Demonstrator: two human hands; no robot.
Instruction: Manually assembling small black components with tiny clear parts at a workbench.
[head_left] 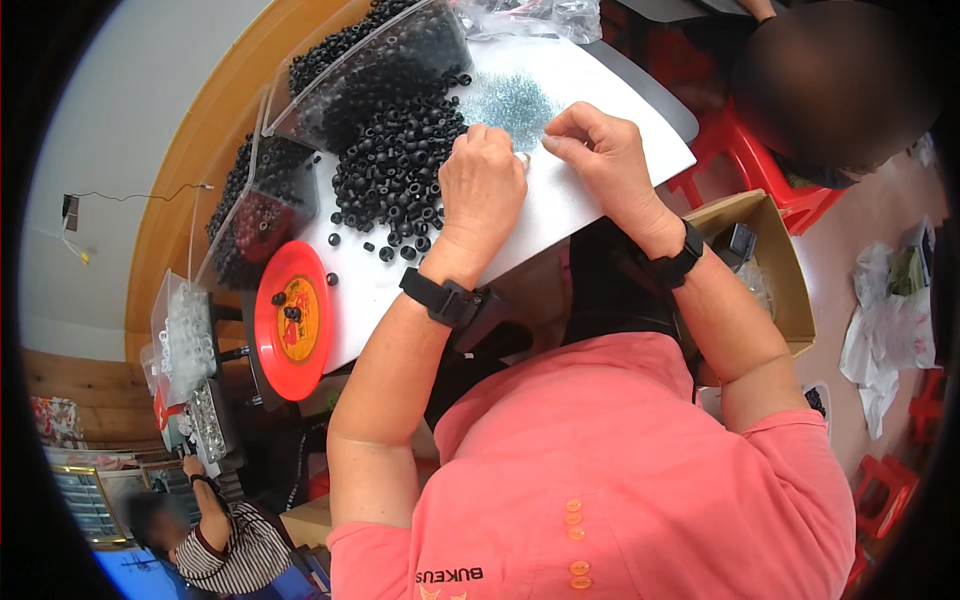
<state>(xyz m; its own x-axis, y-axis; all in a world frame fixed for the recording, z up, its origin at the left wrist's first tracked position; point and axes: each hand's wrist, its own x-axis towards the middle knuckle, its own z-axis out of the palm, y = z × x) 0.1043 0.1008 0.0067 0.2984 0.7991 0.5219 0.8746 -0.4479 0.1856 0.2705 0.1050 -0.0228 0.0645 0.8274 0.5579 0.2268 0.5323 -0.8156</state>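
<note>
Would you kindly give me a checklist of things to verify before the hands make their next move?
1. Both hands in clear view: ok. The left hand and right hand are above the white table.
2. Black pieces near at hand: ok. The heap of black pieces lies just beside the left hand.
3. Tiny bluish pieces near at hand: ok. The tiny bluish pieces are spread just beyond the hands.
4. Black pieces all gathered: not ok. A few lie loose near the red plate.
5. Grip of each hand: cannot tell. Whatever the fingertips may hold is too small to make out.
</note>
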